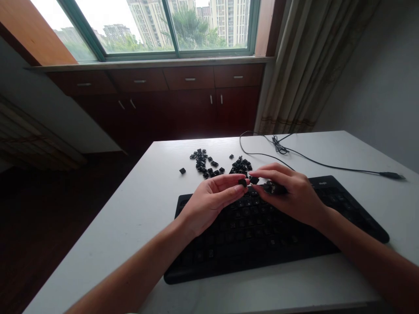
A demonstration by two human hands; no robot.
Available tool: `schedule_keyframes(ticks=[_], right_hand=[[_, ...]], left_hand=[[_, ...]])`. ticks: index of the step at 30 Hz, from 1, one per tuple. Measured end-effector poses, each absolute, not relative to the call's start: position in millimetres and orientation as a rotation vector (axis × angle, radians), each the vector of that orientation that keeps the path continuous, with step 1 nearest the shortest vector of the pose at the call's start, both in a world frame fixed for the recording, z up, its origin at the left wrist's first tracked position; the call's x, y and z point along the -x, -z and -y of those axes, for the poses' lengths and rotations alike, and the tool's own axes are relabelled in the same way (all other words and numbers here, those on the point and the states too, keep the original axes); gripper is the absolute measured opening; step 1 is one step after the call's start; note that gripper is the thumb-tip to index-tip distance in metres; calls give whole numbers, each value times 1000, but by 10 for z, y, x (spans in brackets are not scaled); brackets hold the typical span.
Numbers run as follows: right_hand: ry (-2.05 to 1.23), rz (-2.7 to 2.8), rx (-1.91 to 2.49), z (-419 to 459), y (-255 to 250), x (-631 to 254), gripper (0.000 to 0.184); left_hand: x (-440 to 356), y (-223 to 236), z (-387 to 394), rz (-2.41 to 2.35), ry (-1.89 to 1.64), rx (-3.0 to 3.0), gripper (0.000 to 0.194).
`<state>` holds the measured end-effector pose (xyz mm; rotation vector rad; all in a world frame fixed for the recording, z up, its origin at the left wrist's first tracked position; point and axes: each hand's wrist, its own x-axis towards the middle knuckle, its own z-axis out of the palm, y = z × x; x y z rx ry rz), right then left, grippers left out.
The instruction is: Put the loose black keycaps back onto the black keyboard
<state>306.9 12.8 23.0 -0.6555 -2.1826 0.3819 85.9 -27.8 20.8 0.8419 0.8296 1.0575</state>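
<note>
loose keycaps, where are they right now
In the head view, the loose keycaps lie scattered on the white table just behind the keyboard, beyond both hands and left of the cable.

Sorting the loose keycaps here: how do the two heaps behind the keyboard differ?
The left heap lies well clear of the hands, while the right heap sits just beyond the fingertips of the right hand. The left heap is spread wider, with one stray cap apart on its left; the right heap is tighter. Both are small black keycaps on the white table.
</note>
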Motion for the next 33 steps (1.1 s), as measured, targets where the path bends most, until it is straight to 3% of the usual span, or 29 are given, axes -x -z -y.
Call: schedule_keyframes(ticks=[7, 21, 33], right_hand=[[-397, 2187, 631, -107, -216, -3066, 26], [-388, 2197, 617, -91, -230, -3057, 23], [-349, 2280, 662, -146, -143, -3090, 23]], left_hand=[[-858, -189, 290, -845, -1044, -862, 32], [-823, -202, 293, -897, -1011, -1112, 30], [-194, -305, 11, -1680, -1057, -1883, 30]])
